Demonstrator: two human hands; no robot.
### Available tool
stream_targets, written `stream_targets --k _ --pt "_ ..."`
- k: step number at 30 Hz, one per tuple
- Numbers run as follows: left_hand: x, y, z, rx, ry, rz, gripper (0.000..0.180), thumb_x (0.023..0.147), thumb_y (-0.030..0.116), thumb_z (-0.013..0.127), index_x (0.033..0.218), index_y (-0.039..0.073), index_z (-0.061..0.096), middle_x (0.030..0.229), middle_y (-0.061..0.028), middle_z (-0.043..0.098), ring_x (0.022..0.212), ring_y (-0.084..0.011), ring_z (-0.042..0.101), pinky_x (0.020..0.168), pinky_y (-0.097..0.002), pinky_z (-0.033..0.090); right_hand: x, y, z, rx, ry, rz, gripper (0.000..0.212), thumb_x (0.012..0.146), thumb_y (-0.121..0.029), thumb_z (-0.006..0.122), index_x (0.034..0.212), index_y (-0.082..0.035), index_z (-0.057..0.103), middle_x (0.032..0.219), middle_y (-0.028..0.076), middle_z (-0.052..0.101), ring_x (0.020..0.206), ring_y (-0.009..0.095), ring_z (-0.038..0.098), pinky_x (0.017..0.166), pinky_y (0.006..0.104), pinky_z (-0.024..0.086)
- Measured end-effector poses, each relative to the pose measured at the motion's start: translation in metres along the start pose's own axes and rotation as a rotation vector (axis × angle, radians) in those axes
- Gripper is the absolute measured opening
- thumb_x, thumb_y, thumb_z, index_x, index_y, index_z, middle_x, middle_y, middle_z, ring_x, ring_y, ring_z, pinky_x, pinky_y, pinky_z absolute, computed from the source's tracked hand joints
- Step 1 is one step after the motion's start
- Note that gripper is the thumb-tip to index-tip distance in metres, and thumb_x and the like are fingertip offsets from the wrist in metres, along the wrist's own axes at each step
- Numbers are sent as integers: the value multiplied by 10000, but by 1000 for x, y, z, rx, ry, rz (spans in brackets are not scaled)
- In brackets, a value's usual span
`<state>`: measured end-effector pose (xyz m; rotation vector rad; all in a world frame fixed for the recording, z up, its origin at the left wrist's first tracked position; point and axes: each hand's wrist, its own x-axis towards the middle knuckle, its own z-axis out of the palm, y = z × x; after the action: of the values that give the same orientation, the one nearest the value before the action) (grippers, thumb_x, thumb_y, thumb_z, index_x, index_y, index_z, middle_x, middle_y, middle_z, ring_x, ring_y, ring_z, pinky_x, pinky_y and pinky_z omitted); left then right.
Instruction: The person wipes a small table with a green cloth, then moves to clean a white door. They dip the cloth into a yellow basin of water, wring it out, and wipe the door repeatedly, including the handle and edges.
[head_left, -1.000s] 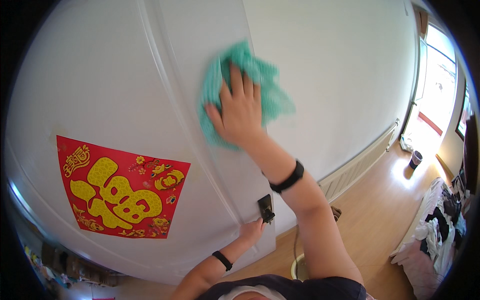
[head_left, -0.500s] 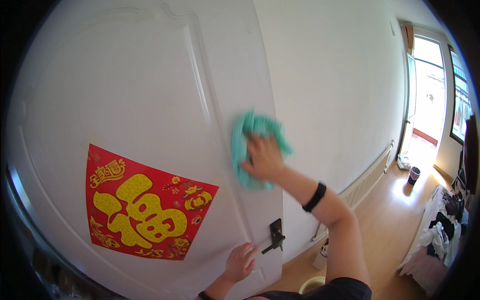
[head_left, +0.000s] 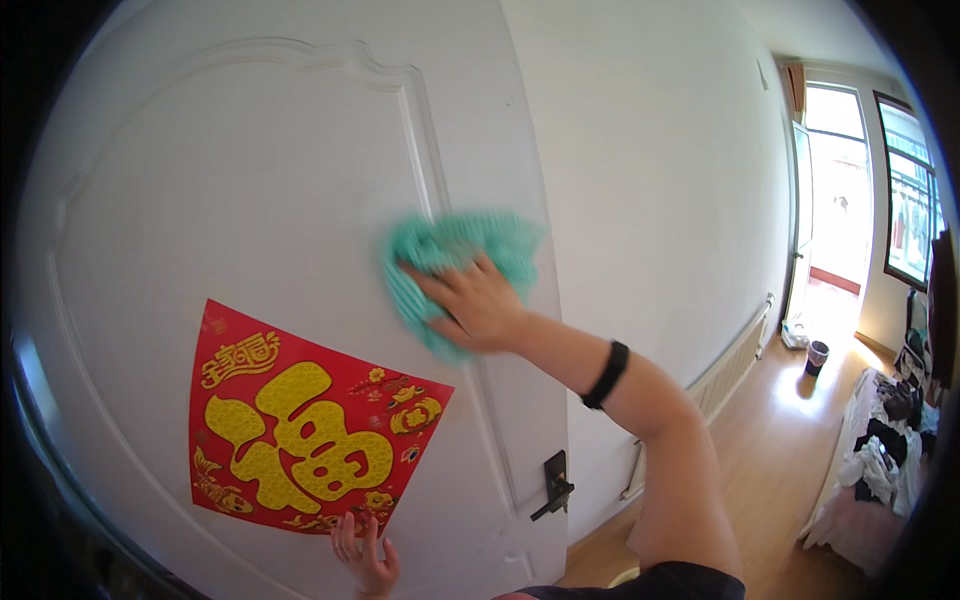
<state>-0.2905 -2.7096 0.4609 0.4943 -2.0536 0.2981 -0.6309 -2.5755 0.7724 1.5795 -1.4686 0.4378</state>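
Observation:
My right hand (head_left: 478,308) presses a turquoise, finely striped cloth (head_left: 505,238) against the white door (head_left: 270,180). The cloth is bunched under the palm and fingers, blurred by motion, and lies over the raised panel moulding near the door's free edge. A red poster (head_left: 212,420) with large yellow characters is stuck on the door, lower left of the cloth. At its lower edge my left hand (head_left: 368,568) is open, fingers apart and pointing up, holding nothing. Whether the left fingertips touch the poster is hard to tell. A dark door handle (head_left: 556,488) sits below the right forearm.
Beyond the door's edge runs a white wall (head_left: 660,200) with a long low radiator (head_left: 735,365). A small dark bin (head_left: 817,357) stands on the wooden floor (head_left: 745,430). Clothes (head_left: 880,465) are heaped at the right. Part of a pale yellow rim (head_left: 624,577) shows at the bottom.
My right hand has moved the cloth left, from the door's edge strip onto the panel moulding. The left hand has shifted left and down, from near the handle to the poster's lower edge.

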Motion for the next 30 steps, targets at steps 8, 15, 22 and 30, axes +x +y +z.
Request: stream_targets --k 8,15,22,30 --pt "-28 -42 -25 229 121 -171 635 932 390 545 1467 74 415 1539 -237 310 1440 -435 271 1137 -641 218 93 99 -32 -164 475 530 601 999 -418 443 1371 54 459 1546 244 314 1293 457 420 1131 520 291" --pt "-30 -40 -9 251 96 -264 749 943 509 490 1526 69 320 1564 -222 271 1458 -428 243 1149 -641 193 258 -12 -59 -183 713 39 545 992 -416 452 1329 2 543 1492 226 406 1376 416 360 1154 519 263" --pt "-38 -53 -24 190 17 -257 788 942 549 494 1534 68 295 1578 -214 245 1458 -421 250 1154 -619 211 144 -90 -5 92 241 -124 625 965 -395 510 1492 -86 379 1470 182 452 1414 357 347 1191 525 187" --pt "-80 -109 -71 184 350 -661 855 925 687 423 1568 161 222 1611 -163 207 1467 -358 262 1116 -566 328 257 -36 -51 -149 840 520 629 967 -333 464 1416 98 374 1470 259 408 1341 417 375 1139 471 268"
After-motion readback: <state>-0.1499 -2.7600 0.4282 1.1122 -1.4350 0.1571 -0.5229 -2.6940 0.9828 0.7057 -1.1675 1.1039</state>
